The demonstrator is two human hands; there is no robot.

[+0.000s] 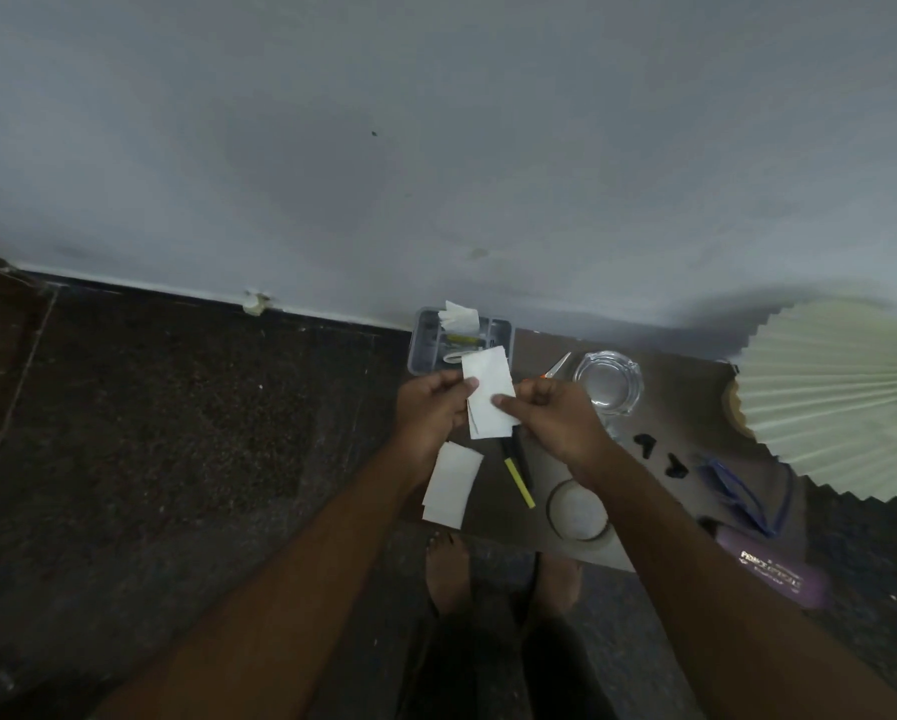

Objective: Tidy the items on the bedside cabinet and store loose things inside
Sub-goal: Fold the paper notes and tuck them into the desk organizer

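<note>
Both hands hold a white slip of paper [488, 394] above the bedside cabinet top [680, 407]. My left hand [431, 413] pinches its left edge and my right hand [555, 413] pinches its right edge. Behind the paper, against the wall, stands a clear plastic organiser box [423, 345] with small items and a crumpled tissue [457, 317] in it. Another white paper [451, 483] lies at the cabinet's left edge. A yellow and black pen [520, 480] lies beside it, partly under my hands.
On the cabinet top are a glass ashtray [608, 381], orange-handled scissors [558, 366], a round lid [579, 511], two black earbuds [659, 452], a blue pouch [737, 491] and a purple box [773, 569]. A pleated lampshade [841, 392] overhangs the right. Dark floor lies left.
</note>
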